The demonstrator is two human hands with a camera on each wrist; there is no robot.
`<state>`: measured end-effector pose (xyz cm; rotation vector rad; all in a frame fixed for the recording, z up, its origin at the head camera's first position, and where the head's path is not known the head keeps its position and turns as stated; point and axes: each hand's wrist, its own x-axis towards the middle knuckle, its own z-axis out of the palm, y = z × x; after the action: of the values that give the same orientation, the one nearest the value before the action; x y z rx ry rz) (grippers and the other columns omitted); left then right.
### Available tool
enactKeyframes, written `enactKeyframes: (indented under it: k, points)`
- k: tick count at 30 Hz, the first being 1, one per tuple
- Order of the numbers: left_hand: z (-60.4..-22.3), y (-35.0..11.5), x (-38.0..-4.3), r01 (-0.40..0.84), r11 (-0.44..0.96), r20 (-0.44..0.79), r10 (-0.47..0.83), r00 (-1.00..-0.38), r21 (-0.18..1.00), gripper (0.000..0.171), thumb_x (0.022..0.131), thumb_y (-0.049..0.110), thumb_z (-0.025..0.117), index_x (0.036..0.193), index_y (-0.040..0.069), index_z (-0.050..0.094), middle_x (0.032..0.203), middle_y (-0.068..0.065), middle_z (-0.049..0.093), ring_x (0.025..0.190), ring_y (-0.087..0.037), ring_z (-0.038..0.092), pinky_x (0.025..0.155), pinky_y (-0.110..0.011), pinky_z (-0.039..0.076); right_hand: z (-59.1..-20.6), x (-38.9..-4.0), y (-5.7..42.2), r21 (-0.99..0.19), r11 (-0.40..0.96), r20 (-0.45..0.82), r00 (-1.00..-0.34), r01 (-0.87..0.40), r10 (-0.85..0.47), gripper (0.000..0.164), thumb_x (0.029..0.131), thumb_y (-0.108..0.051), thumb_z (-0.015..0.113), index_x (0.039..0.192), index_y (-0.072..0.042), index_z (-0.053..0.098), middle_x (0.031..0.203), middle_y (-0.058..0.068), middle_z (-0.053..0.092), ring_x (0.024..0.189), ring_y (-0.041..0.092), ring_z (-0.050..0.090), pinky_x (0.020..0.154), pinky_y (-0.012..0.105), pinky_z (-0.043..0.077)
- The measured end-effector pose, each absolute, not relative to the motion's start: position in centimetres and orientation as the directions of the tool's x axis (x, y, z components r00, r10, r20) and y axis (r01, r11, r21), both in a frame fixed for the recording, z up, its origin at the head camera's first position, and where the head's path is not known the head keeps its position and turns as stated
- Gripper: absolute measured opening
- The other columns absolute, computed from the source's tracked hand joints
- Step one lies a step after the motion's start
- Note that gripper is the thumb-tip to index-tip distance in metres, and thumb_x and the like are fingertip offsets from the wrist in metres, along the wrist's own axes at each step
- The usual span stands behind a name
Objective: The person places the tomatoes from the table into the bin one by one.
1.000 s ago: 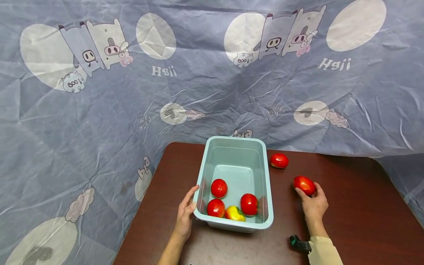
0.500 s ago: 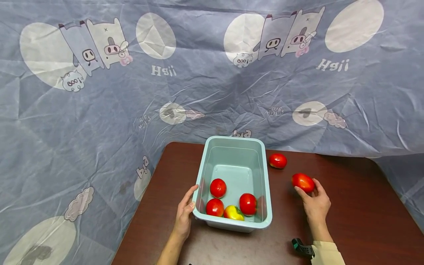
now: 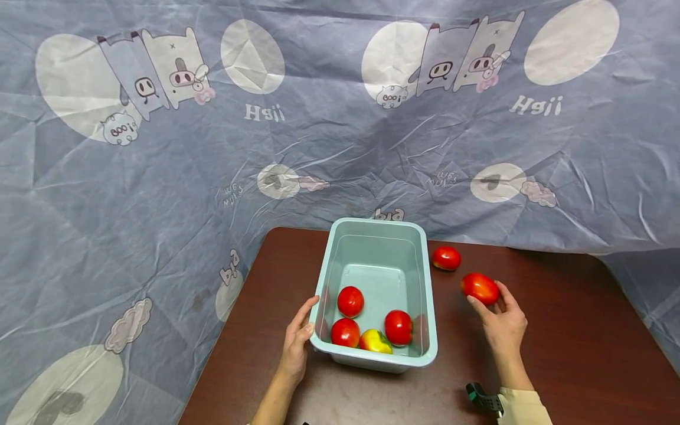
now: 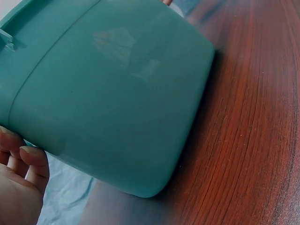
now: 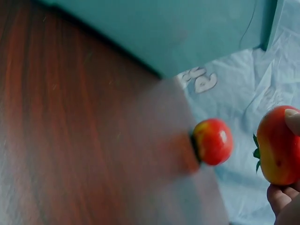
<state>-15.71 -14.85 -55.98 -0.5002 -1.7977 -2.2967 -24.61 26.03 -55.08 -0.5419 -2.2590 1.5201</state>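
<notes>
Red tomato is held in half-curled right hand; bin is gripped at rim by left hand.

In your wrist views, the edges crop your left hand, the bin, your right hand and its red fruit. In the head view, the near rim partly hides the yellow fruit; the bottom edge cuts your bench.

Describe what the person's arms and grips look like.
The left grip and right grip are both ungloved. The left forearm is bare where the head view shows it. On the right, a plain cream sleeve ends near the wrist, beside a dark strap with a green part.
</notes>
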Motion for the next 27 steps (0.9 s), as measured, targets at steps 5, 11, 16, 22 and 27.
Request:
enactKeyframes:
  k: [5,11,16,22,27]
  points:
    - [-55.9,-14.9,-15.8,0.351,-0.255,0.378,0.064,-0.924,0.901,0.056,0.092,0.008,0.036,0.147,-0.004,0.033,0.146,-0.031,0.037,0.124,-0.015,0.052,0.101,-0.03,0.044,-53.3,-24.5,25.1,-0.952,0.28,0.034,-0.872,0.119,0.488,0.073,0.078,-0.028,0.081,0.143,-0.022,0.05,0.143,0.013,0.052,0.128,0.029,0.054,0.092,0.018,0.043]
    - [-55.9,-14.9,-15.8,0.349,-0.257,0.375,0.061,-0.925,0.901,0.057,0.091,0.009,0.037,0.147,-0.004,0.034,0.145,-0.032,0.038,0.122,-0.014,0.053,0.1,-0.03,0.044,-51.7,-24.2,24.2,-0.972,0.214,0.019,-0.879,0.095,0.477,0.071,0.077,-0.023,0.082,0.141,-0.024,0.052,0.142,0.009,0.054,0.124,0.019,0.058,0.089,0.015,0.045]
    - [-55.9,-14.9,-15.8,0.341,-0.252,0.365,0.054,-0.929,0.905,0.057,0.091,0.009,0.038,0.146,-0.004,0.035,0.145,-0.03,0.039,0.122,-0.015,0.053,0.1,-0.03,0.044,-50.5,-23.7,23.3,-0.972,0.231,0.078,-0.888,0.033,0.453,0.069,0.077,-0.019,0.081,0.14,-0.024,0.053,0.14,0.004,0.056,0.121,0.013,0.06,0.089,0.014,0.045]
    - [-55.9,-14.9,-15.7,0.34,-0.255,0.366,0.057,-0.929,0.905,0.057,0.091,0.009,0.037,0.147,-0.004,0.034,0.146,-0.03,0.038,0.124,-0.015,0.052,0.101,-0.03,0.044,-49.7,-23.0,22.4,-0.97,0.243,0.132,-0.896,-0.028,0.425,0.068,0.077,-0.013,0.081,0.14,-0.021,0.054,0.138,0.0,0.057,0.12,0.007,0.06,0.088,0.012,0.045]
    - [-55.9,-14.9,-15.7,0.346,-0.256,0.372,0.057,-0.927,0.903,0.056,0.092,0.009,0.037,0.147,-0.004,0.034,0.146,-0.028,0.039,0.123,-0.015,0.052,0.1,-0.031,0.044,-48.7,-22.8,21.3,-0.943,0.284,0.272,-0.898,-0.176,0.346,0.069,0.074,-0.006,0.082,0.137,-0.019,0.057,0.135,0.002,0.06,0.111,-0.004,0.06,0.087,0.008,0.045]
